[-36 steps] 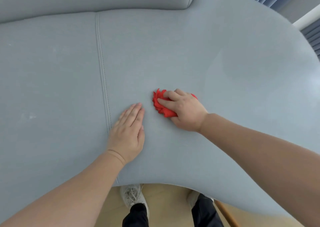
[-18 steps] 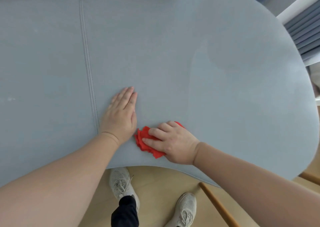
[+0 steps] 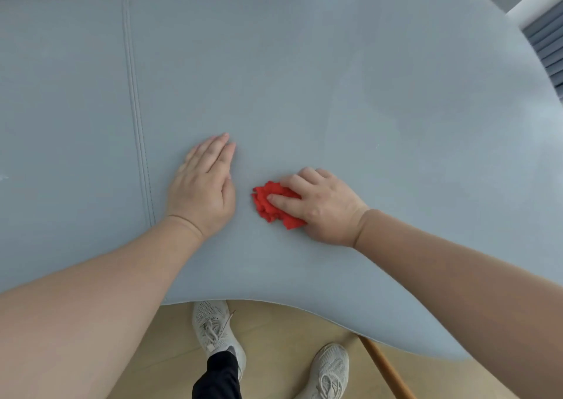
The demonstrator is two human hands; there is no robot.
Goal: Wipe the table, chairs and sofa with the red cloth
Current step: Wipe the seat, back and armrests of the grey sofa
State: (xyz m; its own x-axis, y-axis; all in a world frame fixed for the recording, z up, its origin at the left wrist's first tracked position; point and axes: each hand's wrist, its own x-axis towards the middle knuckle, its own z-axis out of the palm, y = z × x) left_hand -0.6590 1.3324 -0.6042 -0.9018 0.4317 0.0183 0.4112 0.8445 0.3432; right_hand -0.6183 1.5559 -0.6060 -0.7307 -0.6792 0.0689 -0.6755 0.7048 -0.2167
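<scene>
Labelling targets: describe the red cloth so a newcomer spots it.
Start at the blue-grey upholstered sofa seat filling the view. Near its front edge, the right hand holds a crumpled red cloth. It is the only red thing, right of the empty left hand.

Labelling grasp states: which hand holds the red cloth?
The right hand holds the bunched red cloth; the left hand lies flat, empty, on the sofa seat.
</scene>
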